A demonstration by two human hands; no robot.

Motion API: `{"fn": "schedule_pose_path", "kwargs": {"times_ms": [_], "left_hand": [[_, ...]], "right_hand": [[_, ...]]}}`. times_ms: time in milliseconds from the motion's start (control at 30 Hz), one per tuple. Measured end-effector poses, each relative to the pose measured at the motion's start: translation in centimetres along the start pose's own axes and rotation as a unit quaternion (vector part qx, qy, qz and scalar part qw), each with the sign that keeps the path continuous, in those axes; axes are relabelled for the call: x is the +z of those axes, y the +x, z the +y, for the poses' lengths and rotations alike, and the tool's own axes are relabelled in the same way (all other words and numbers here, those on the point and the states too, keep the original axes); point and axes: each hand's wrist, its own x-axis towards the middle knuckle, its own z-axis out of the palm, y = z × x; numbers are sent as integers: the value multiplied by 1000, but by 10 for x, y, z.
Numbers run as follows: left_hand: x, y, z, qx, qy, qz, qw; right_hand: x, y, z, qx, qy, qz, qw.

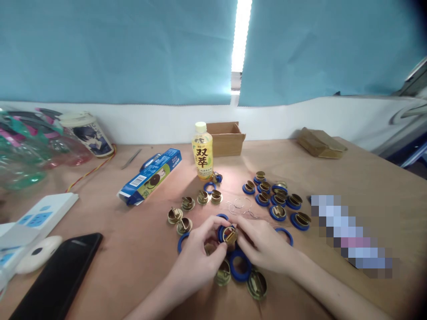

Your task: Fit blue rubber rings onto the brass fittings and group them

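Between my two hands is a round brass fitting [230, 235] with a blue ring around it, tilted so its open side faces me. My left hand [203, 253] pinches it from the left, thumb at its lower edge. From the right, the fingertips of my right hand [263, 242] close on its rim; whether they hold some smaller piece is hidden. Just below lie a loose blue ring [240, 254] and two brass fittings without rings, one being the near right fitting [257, 284]. Another blue ring [285, 235] shows partly behind my right hand.
Ringed brass fittings [278, 198] cluster at the right; bare fittings [187, 203] lie left, with thin wire rings [238, 205] between. Behind stand a drink bottle [202, 155] and a cardboard box [227, 140]. A blue carton [151, 178] and a black phone [60, 275] lie left.
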Motion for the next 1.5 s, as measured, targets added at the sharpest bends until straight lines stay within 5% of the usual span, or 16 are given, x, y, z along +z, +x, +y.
{"fn": "schedule_pose_path", "kwargs": {"times_ms": [1500], "left_hand": [[0, 1, -1, 3, 10, -2, 1000]], "right_hand": [[1, 0, 1, -2, -7, -1, 1000]]}}
